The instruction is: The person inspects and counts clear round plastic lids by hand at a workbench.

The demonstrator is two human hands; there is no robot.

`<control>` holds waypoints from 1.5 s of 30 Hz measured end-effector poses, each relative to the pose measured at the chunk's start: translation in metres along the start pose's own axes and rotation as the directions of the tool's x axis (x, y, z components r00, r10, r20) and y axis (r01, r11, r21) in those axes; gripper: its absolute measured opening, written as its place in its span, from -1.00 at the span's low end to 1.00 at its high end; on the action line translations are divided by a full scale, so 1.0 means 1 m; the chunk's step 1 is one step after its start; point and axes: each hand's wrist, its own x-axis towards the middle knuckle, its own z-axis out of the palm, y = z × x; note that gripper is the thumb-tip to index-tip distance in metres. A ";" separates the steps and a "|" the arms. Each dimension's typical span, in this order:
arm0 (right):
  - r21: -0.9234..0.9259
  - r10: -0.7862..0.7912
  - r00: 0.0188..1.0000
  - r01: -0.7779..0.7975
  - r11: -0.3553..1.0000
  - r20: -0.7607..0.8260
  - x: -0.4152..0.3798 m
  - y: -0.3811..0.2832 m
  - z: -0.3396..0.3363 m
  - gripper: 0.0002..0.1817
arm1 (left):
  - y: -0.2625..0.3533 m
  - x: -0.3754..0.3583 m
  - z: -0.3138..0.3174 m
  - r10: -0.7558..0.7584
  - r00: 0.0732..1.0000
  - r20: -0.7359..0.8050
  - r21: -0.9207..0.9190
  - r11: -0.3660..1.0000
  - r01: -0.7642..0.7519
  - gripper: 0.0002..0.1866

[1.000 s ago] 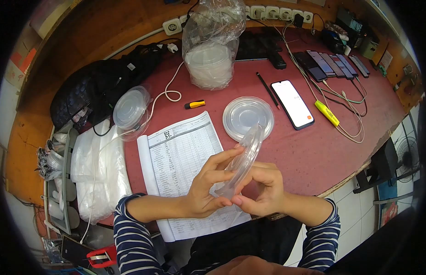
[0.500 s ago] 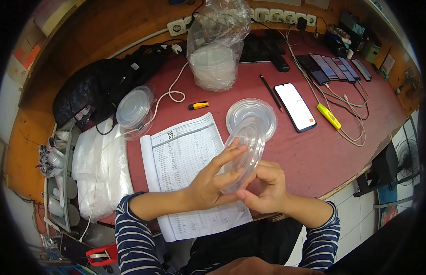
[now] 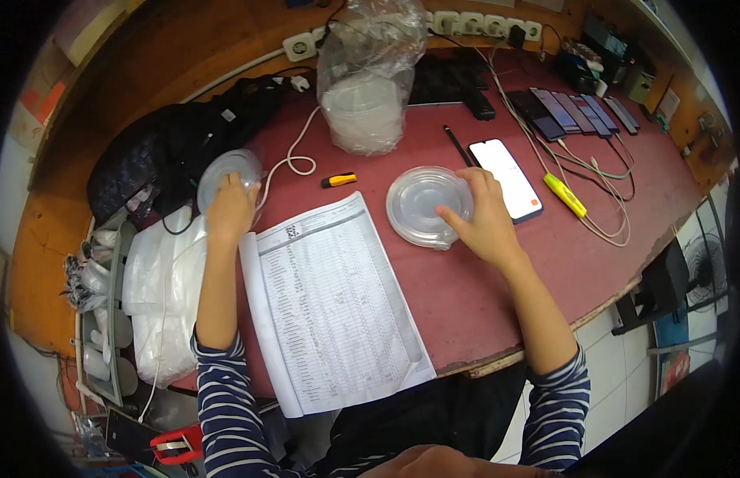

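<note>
A stack of round clear plastic lids (image 3: 422, 203) lies on the red tabletop, right of the printed sheets. Around its right side is my right hand (image 3: 489, 219), with the thumb on top and the fingers at the far rim. My left hand (image 3: 231, 209) reaches over another pile of round clear lids (image 3: 219, 174) at the left. Its fingertips rest on that pile, slightly apart, with no lid raised. The stapled printed sheets (image 3: 338, 311) lie between my arms, untouched.
A plastic bag of more lids (image 3: 362, 115) stands at the back. A lit phone (image 3: 505, 179), black pencil (image 3: 456, 145) and yellow highlighter (image 3: 565, 195) lie at the right. An orange-black cutter (image 3: 339, 180) sits above the sheets. Folded plastic bags (image 3: 163, 295) are at the left.
The lid that both hands held tilted over the sheets now lies flat on the central stack. My left hand has moved left to the other pile; my right hand moved up to the stack's right edge.
</note>
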 end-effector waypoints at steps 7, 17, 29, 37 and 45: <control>-0.063 0.176 0.950 -0.165 0.984 0.260 0.002 0.008 0.009 0.19 | 0.027 -0.008 0.007 0.136 0.970 -0.199 0.177 0.979 -0.101 -0.50; 0.481 0.257 0.942 -0.331 0.812 0.216 -0.001 0.014 0.008 -0.30 | 0.164 -0.102 -0.003 0.795 0.591 0.139 -0.551 0.558 -0.621 -0.60; 0.835 0.169 0.833 -0.545 0.079 0.527 -0.003 -0.004 0.004 -0.70 | 0.180 -0.090 0.012 0.550 0.828 -0.112 -0.732 0.517 -0.443 -0.87; 0.879 0.046 0.936 -0.345 0.328 0.350 -0.009 -0.018 0.018 -0.80 | 0.160 -0.087 0.018 0.558 0.826 -0.085 -0.920 0.275 -0.280 -0.84; 0.832 0.130 0.923 -0.383 0.402 0.361 -0.004 -0.014 0.013 -0.82 | 0.156 -0.079 0.019 0.529 0.848 -0.028 -0.978 0.160 -0.132 -0.82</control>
